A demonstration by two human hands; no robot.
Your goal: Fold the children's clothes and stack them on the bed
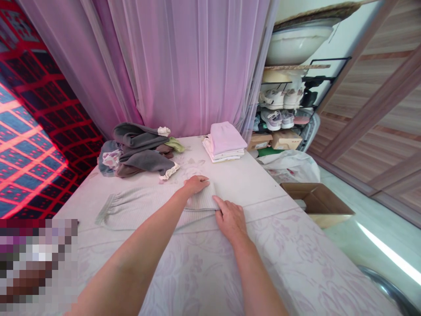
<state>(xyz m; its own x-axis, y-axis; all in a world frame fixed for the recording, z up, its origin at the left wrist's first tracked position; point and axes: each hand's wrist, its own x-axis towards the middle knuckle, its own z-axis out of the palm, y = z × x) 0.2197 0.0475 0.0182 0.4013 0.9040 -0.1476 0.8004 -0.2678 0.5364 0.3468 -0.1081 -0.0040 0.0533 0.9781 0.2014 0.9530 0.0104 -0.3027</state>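
A pair of light grey ribbed trousers (141, 206) lies across the covered bed or table, with the gathered elastic waistband at the left. Their right end is doubled over into a layered fold. My left hand (196, 184) rests on the far side of that fold, fingers stretched to the right and lying on the cloth. At the near right corner, my right hand (232, 217) has its thumb on the folded edge and its fingers bent around it. Behind my hands sits a neat stack of folded pink and white clothes (226, 142).
A loose heap of dark clothes (141, 151) lies at the back left, before a purple curtain (184, 66). Right of the surface stand a shoe rack (279, 98), a white plastic bag (291, 164) and an open cardboard box (317, 199). A patterned floral cover (197, 272) spreads beneath.
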